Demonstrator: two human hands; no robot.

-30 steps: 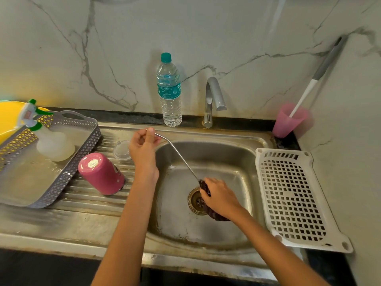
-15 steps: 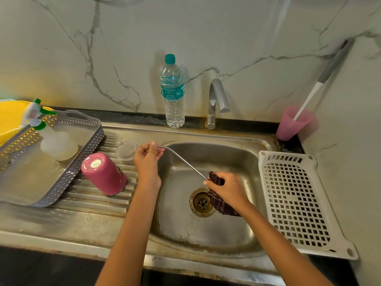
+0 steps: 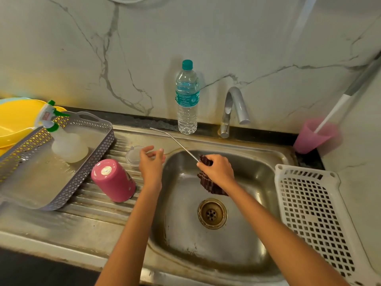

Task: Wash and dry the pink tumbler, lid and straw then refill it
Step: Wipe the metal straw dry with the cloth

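Steel sink bench point(image 3: 86, 228), marble wall behind. Pink tumbler point(image 3: 115, 182) is stood base-up on the drainboard, clear lid point(image 3: 134, 156) just beside. L hand point(image 3: 151, 164) grip is spread, nothing held, next to the lid. Straw point(image 3: 175, 142) & dark cloth point(image 3: 208, 184) are pinched together by R hand point(image 3: 218, 172) over the basin. White basket point(image 3: 309, 213) is set far right.

- Left hand point(image 3: 151, 165): bare, with slim fingers and short nails (the thumb's and forefinger's show best)
- Right hand point(image 3: 218, 172): bare as well, its knuckles a low rounded ridge across the back
- Left forearm point(image 3: 132, 230), behind its hand: bare from wrist to the bottom edge, slender and smooth
- Right forearm point(image 3: 278, 230), behind its hand: likewise bare and slender, widening slightly away from the wrist
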